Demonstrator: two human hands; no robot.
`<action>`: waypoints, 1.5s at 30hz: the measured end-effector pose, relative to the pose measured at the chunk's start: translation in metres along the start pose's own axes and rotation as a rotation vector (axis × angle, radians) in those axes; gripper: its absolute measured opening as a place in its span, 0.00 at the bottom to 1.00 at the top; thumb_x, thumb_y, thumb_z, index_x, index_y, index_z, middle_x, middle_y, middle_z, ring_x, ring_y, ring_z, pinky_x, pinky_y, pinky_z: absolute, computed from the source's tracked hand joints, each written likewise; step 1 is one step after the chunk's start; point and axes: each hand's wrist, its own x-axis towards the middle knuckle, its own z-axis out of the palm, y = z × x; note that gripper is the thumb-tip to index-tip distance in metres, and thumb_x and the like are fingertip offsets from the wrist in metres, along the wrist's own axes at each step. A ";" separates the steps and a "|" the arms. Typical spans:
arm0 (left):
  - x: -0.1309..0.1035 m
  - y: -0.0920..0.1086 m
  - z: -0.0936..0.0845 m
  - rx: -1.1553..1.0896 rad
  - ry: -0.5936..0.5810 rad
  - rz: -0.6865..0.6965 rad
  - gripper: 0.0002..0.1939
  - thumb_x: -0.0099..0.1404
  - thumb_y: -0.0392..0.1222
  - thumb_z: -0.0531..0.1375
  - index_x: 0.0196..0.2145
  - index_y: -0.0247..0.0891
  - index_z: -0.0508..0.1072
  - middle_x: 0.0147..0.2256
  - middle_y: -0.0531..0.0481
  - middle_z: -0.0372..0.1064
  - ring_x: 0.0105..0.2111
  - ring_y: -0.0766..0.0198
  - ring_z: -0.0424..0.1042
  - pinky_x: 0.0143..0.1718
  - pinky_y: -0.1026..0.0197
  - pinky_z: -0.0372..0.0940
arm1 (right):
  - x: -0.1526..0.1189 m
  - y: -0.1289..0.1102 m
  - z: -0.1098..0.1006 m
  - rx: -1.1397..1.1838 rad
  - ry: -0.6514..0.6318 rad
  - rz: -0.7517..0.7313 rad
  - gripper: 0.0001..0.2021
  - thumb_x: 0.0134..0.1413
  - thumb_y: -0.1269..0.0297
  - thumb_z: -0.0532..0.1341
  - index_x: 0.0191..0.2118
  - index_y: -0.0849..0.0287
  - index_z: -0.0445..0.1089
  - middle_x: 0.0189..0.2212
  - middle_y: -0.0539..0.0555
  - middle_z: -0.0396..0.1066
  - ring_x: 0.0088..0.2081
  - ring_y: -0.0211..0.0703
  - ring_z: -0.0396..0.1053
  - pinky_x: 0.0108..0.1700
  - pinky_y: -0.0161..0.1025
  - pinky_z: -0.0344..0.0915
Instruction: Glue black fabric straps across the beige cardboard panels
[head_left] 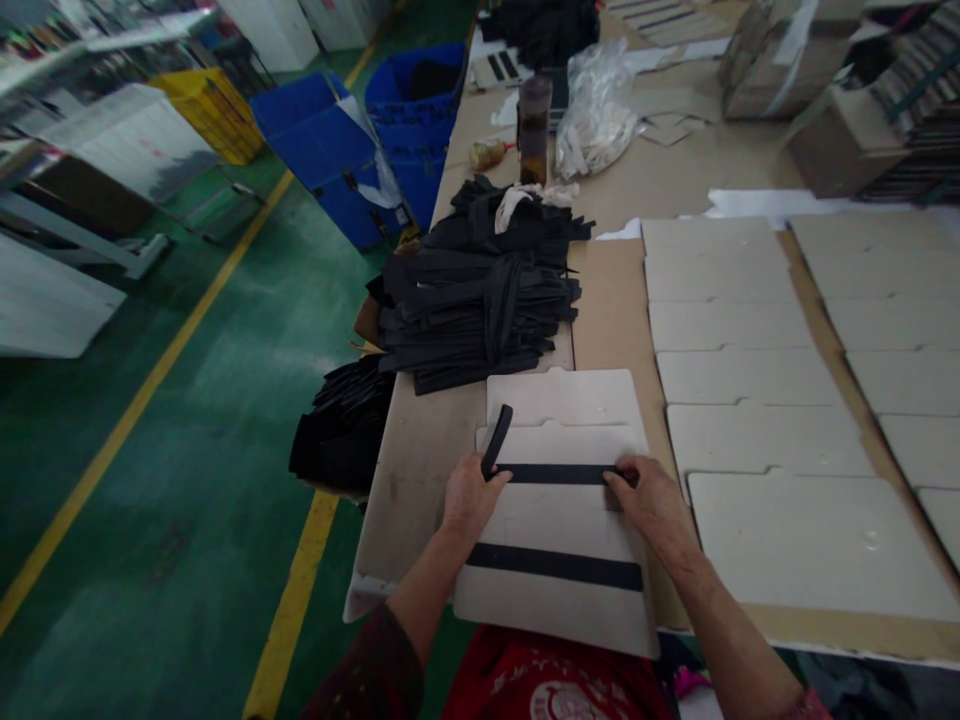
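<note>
A black fabric strip point(559, 474) stretches across an overlapping stack of pale boards point(559, 523) at the table's front edge. My left hand point(471, 496) pinches the strip near the boards' left side, and a loose end sticks up past its fingers. At the right side, my right hand point(646, 492) grips the strip's other end between thumb and fingers. Nearer to me, a second black strip point(555, 566) lies across the front board, touched by neither hand. The strip ends under my right fingers are hidden.
Bundled black strips point(480, 310) are heaped left of centre, with more in a box point(337, 430) below the table edge. Overlapping rows of pale boards point(817, 540) cover the right. Behind stand a bottle point(534, 130), a clear plastic bag point(596, 110) and blue bins point(330, 150).
</note>
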 end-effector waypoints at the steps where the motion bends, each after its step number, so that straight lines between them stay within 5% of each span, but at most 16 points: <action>1: 0.000 0.000 0.000 -0.004 -0.002 -0.008 0.13 0.56 0.48 0.66 0.35 0.38 0.73 0.36 0.45 0.75 0.39 0.56 0.75 0.40 0.60 0.64 | 0.001 -0.001 0.000 0.004 -0.006 0.004 0.11 0.52 0.55 0.59 0.34 0.58 0.69 0.35 0.57 0.71 0.37 0.48 0.69 0.43 0.44 0.65; 13: 0.005 -0.001 0.003 0.048 -0.031 -0.035 0.13 0.58 0.48 0.65 0.37 0.38 0.72 0.39 0.45 0.74 0.41 0.57 0.74 0.42 0.61 0.62 | 0.011 0.005 0.008 0.036 -0.002 0.049 0.08 0.47 0.57 0.61 0.27 0.55 0.66 0.31 0.54 0.69 0.34 0.47 0.67 0.40 0.44 0.64; 17: 0.001 0.003 -0.014 0.022 -0.081 0.059 0.10 0.59 0.48 0.64 0.33 0.38 0.74 0.37 0.44 0.75 0.40 0.57 0.74 0.42 0.61 0.62 | 0.014 0.003 -0.004 0.100 -0.023 0.011 0.06 0.45 0.60 0.59 0.26 0.55 0.70 0.29 0.53 0.72 0.33 0.46 0.70 0.39 0.43 0.65; 23: -0.020 0.001 -0.052 -0.082 -0.100 0.081 0.19 0.70 0.48 0.48 0.41 0.35 0.73 0.38 0.39 0.76 0.40 0.55 0.75 0.41 0.59 0.63 | -0.010 -0.008 -0.027 0.212 -0.022 0.039 0.12 0.52 0.53 0.56 0.33 0.53 0.73 0.30 0.52 0.76 0.33 0.47 0.73 0.37 0.43 0.67; 25: -0.033 0.002 -0.054 -0.153 -0.187 0.073 0.20 0.69 0.51 0.47 0.40 0.35 0.74 0.33 0.43 0.76 0.33 0.59 0.75 0.35 0.61 0.64 | -0.023 -0.024 -0.028 0.328 -0.071 0.056 0.15 0.54 0.50 0.57 0.38 0.54 0.73 0.31 0.52 0.75 0.32 0.47 0.72 0.36 0.42 0.68; 30: -0.067 0.016 -0.035 -0.655 -0.612 -0.034 0.22 0.63 0.55 0.56 0.40 0.33 0.75 0.32 0.43 0.76 0.27 0.65 0.74 0.27 0.64 0.65 | -0.041 -0.073 -0.018 0.636 -0.235 -0.021 0.25 0.55 0.48 0.59 0.55 0.57 0.67 0.38 0.53 0.72 0.31 0.41 0.70 0.36 0.40 0.69; 33: -0.081 0.025 -0.022 -0.752 -0.683 -0.129 0.20 0.58 0.54 0.61 0.37 0.31 0.75 0.31 0.42 0.77 0.26 0.64 0.75 0.27 0.65 0.65 | -0.041 -0.087 -0.014 0.613 -0.232 -0.124 0.25 0.58 0.49 0.58 0.57 0.56 0.66 0.41 0.54 0.71 0.32 0.41 0.70 0.37 0.41 0.69; 39: -0.083 0.017 -0.007 -0.735 -0.615 -0.185 0.16 0.56 0.50 0.63 0.32 0.32 0.74 0.30 0.43 0.77 0.25 0.63 0.75 0.24 0.65 0.64 | -0.045 -0.074 -0.009 0.433 -0.103 -0.289 0.22 0.62 0.53 0.55 0.57 0.57 0.66 0.48 0.58 0.70 0.40 0.44 0.70 0.42 0.42 0.69; 45: -0.047 -0.020 -0.040 -0.346 -0.075 -0.204 0.12 0.54 0.46 0.64 0.30 0.34 0.74 0.18 0.54 0.68 0.20 0.65 0.69 0.21 0.66 0.58 | -0.048 0.001 -0.007 0.222 0.154 -0.047 0.25 0.59 0.50 0.54 0.55 0.63 0.65 0.49 0.64 0.69 0.44 0.52 0.69 0.48 0.50 0.68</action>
